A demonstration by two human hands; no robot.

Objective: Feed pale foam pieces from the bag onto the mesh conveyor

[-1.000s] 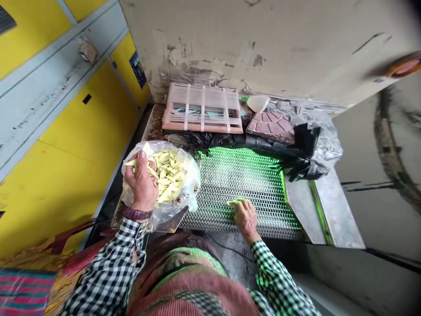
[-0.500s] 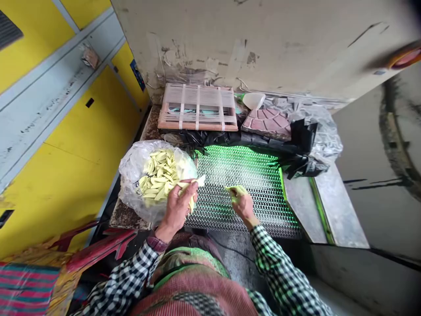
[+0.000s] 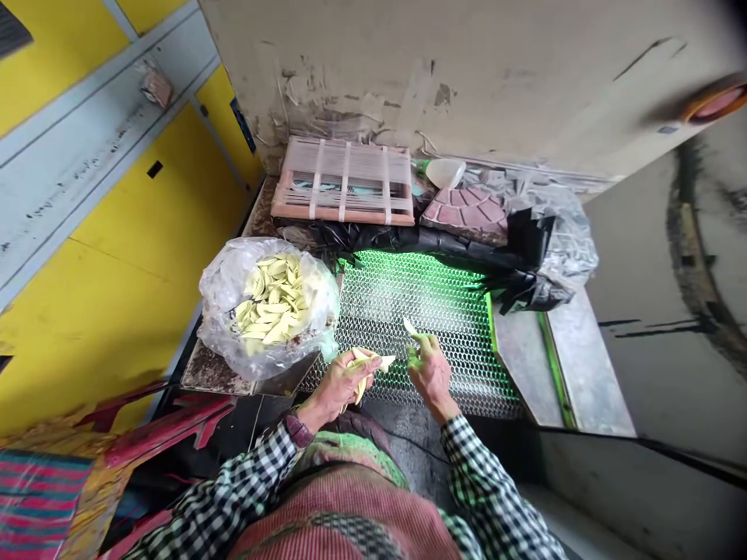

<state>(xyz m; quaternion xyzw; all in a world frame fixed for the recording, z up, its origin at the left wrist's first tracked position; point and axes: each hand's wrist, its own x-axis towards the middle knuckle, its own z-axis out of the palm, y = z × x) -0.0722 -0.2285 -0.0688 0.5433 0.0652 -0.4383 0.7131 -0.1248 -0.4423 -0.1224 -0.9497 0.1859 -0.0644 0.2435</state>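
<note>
My left hand (image 3: 344,381) is closed around several pale yellow-green, leaf-shaped pieces (image 3: 357,373). One of them pokes out past its fingertips towards the right. Over the metal mesh belt (image 3: 379,303), my right hand (image 3: 430,372) has thumb and forefinger apart, with nothing visible between them. A single pale piece (image 3: 409,325) is on the mesh just beyond the right fingertips; whether they touch it I cannot tell. To the left, a clear plastic bag (image 3: 219,288) stands open, holding many more such pieces (image 3: 274,299).
Behind the belt, under green light, lies black plastic sheeting (image 3: 402,239). A strapped wooden frame (image 3: 344,183), a pink tile-patterned slab (image 3: 465,211) and a white scoop-like item (image 3: 445,173) rest there. Metal plates (image 3: 583,365) border the right side; a yellow cabinet (image 3: 128,288) stands left.
My left hand has moved from beside the bag, right and nearer to me, with its pieces. My right fingers have parted, and a piece is now on the mesh ahead of them.
</note>
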